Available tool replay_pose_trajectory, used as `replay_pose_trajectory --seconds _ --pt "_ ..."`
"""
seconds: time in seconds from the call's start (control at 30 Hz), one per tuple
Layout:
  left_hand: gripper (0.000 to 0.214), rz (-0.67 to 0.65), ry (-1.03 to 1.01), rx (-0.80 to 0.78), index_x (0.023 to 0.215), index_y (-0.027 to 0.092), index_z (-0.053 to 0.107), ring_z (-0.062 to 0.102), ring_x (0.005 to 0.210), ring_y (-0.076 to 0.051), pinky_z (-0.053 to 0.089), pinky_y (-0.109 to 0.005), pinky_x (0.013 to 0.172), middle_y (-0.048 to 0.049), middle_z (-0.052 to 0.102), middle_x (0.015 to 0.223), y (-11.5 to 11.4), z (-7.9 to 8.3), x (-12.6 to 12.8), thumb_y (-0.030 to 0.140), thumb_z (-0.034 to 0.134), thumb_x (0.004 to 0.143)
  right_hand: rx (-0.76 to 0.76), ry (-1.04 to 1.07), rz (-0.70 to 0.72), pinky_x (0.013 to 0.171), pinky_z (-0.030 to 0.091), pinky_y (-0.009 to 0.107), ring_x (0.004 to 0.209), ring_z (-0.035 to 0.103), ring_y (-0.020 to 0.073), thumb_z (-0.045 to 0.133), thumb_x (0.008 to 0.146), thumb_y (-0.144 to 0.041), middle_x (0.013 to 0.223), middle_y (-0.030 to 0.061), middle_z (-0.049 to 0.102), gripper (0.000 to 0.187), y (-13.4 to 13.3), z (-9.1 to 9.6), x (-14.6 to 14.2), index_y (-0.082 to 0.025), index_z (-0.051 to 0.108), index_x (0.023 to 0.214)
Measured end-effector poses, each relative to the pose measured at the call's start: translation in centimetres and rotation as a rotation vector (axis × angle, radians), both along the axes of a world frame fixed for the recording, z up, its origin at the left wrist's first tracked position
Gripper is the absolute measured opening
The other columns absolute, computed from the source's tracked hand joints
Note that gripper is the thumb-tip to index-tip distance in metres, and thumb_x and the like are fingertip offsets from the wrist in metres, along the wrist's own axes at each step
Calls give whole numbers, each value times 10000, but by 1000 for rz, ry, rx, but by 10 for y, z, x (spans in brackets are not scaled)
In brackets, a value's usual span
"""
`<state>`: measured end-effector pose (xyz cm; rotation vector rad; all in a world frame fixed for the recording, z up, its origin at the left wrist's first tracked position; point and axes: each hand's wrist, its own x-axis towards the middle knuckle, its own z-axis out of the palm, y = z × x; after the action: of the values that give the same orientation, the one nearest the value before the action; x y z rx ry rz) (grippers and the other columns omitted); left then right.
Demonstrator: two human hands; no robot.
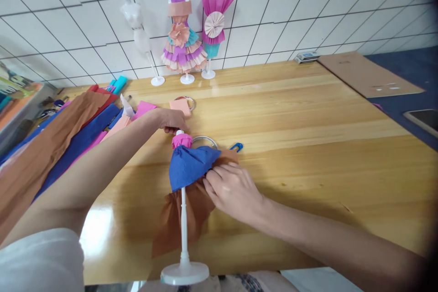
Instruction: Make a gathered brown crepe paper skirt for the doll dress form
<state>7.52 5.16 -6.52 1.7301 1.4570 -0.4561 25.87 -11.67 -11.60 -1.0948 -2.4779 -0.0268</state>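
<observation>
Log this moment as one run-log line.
left hand: holds mannequin at its top end | right hand: pinches blue paper skirt | brown paper: under skirt | table: paper strips at left

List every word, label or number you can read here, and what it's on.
None can be read.
Small box at the table's far edge: any print too blurred.
Cardboard sheet: pale marks, illegible.
Blue paper on the mannequin: no print shows.

Your wood table [325,146] held crepe sheets [51,146] far left of your right fingers [214,178], w/ 3 mannequin stands [186,45] & cardboard [366,75] beyond.
</observation>
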Motion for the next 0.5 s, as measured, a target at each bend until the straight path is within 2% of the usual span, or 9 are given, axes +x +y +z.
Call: replay_pose_trajectory --seconds 0.2,0.3,0.5 --pt "379 -16 13 -38 429 177 426 344 342 -87 258 -227 386 14 411 349 7 -2 0 340 629 704 -88 -40 21 578 354 306 592 614 188 555 853 -146 658 69 694 181 10 0 -4 -134 672 715" --pt "391 -26 11 -46 431 177 431 347 342 -86 255 -220 376 12 416 358 9 -2 0 365 653 692 -138 -42 42 594 376 299 625 632 186 559 862 -167 695 56 710 178 7 5 0 -139 683 738" --pt "416 -35 30 -71 430 186 417 344 347 -91 251 -207 363 10 381 360 15 -5 0 400 645 704 -263 22 84 645 403 311 669 621 190 530 884 -216 756 72 709 190 -4 14 10 -122 691 918"
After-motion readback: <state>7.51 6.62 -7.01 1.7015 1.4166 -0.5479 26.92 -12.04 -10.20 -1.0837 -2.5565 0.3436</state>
